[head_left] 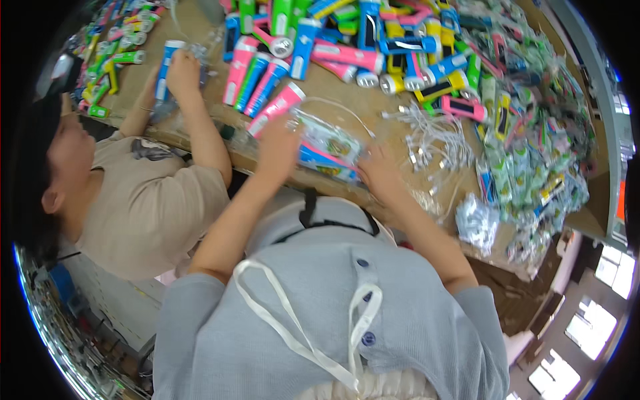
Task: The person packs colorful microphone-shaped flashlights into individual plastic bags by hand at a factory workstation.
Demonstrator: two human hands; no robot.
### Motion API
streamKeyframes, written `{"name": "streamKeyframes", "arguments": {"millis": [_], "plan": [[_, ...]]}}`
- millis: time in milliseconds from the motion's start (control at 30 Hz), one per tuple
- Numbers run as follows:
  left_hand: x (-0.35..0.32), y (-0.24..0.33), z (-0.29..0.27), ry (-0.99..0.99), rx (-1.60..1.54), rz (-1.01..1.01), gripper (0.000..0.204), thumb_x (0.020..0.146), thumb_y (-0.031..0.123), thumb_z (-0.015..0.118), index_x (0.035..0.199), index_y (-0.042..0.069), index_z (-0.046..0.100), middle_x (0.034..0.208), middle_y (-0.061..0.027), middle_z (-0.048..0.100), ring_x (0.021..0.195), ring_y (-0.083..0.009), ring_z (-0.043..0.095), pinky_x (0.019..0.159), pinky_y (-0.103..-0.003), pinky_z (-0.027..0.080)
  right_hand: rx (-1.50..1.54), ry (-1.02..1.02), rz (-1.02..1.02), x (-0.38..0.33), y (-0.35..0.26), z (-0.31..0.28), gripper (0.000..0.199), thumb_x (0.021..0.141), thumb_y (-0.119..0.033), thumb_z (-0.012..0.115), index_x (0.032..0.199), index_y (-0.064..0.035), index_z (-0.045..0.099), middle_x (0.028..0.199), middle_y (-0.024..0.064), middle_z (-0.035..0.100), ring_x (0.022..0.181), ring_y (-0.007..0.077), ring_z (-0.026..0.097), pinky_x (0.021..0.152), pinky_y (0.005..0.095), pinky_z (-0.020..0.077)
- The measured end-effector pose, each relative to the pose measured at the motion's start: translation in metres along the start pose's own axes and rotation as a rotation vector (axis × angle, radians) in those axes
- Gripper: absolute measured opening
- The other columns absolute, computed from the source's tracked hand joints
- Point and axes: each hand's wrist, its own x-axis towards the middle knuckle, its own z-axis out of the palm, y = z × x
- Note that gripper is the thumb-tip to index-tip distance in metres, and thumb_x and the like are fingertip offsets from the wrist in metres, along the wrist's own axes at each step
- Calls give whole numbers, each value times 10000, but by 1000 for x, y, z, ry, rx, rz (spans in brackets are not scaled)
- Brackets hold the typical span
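A clear printed plastic bag (333, 143) lies at the table's near edge, with a blue and pink flashlight (323, 160) in or under it; which, I cannot tell. My left hand (279, 148), slightly blurred, is closed at the bag's left end. My right hand (380, 172) pinches its right end. Just beyond my left hand is a pink flashlight (283, 100), partly hidden by that hand. A white cable (340, 103) curves over the table behind the bag.
Many coloured flashlights (343, 53) are heaped at the back. To the right lie tangled white cables (433, 137), clear bags (477, 220) and a pile of bagged flashlights (533, 167). At my left, a co-worker's hands (183, 73) hold a blue flashlight (165, 70).
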Motion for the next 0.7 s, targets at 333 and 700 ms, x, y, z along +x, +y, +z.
{"name": "streamKeyframes", "arguments": {"millis": [333, 700], "plan": [[0, 67, 12, -157, -339, 220, 236, 686, 235, 612, 846, 73, 551, 866, -104, 550, 859, -284, 524, 703, -401, 400, 531, 343, 244, -18, 1, 20, 165, 790, -52, 545, 952, -33, 518, 848, 164, 580, 787, 332, 571, 681, 382, 457], [-46, 32, 22, -57, -110, 312, 58, 695, 188, 518, 667, 138, 513, 715, -36, 504, 818, -214, 494, 788, -357, 365, 1040, 350, 430, -53, 61, 37, 267, 715, 68, 613, 852, -41, 411, 751, 48, 504, 672, 105, 500, 610, 232, 434]]}}
